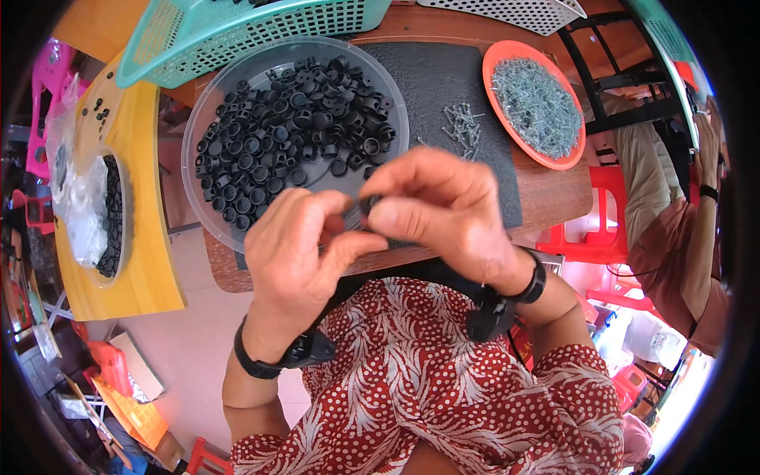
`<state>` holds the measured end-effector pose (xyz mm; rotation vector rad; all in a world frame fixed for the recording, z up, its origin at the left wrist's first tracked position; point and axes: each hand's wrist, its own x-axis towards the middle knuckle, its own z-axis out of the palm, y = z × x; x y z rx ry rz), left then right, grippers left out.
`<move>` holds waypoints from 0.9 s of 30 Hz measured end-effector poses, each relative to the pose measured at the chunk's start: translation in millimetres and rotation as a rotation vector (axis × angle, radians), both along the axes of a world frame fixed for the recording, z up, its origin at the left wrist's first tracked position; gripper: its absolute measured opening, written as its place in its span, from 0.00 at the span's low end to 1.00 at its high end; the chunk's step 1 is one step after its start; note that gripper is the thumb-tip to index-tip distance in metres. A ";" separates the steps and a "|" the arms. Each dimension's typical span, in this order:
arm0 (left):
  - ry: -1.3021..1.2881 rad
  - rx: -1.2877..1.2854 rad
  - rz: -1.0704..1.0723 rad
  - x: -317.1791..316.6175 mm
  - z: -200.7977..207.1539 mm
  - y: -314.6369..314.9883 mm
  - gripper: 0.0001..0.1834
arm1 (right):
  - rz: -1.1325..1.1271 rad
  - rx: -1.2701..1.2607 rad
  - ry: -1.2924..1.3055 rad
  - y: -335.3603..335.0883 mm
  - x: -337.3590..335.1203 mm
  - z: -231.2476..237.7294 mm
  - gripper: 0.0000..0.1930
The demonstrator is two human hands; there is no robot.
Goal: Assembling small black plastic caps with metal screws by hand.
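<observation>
My right hand pinches a small black plastic cap between thumb and fingers, slightly blurred. Close beside it, the thumb and forefinger of my left hand are pinched together at the cap's left side; whatever they hold is hidden. Both hands are raised over the front edge of the table. Just beyond them, a round clear plastic tub holds a heap of loose black caps. On a dark mat lies a small pile of silver screws. An orange plate full of screws stands to its right.
A teal perforated basket and a white basket stand at the back. At left, a yellow table carries another tub of black parts and a plastic bag. A red stool and another person are at right.
</observation>
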<state>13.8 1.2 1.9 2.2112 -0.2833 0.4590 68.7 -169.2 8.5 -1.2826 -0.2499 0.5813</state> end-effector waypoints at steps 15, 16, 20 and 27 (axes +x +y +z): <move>0.154 0.303 -0.061 33.6 -14.0 16.0 0.19 | -0.516 -0.553 -0.990 -57.6 198.3 45.8 0.10; 0.195 0.242 -0.014 32.5 -14.3 16.0 0.19 | -0.496 -0.576 -1.059 -57.1 211.9 42.4 0.10; 0.172 0.205 -0.032 38.8 -13.9 6.1 0.19 | -0.623 -0.929 -1.227 -73.2 256.4 45.0 0.11; 0.139 0.318 -0.085 42.0 -12.6 5.0 0.15 | -0.642 -1.210 -1.474 -83.8 297.0 28.9 0.10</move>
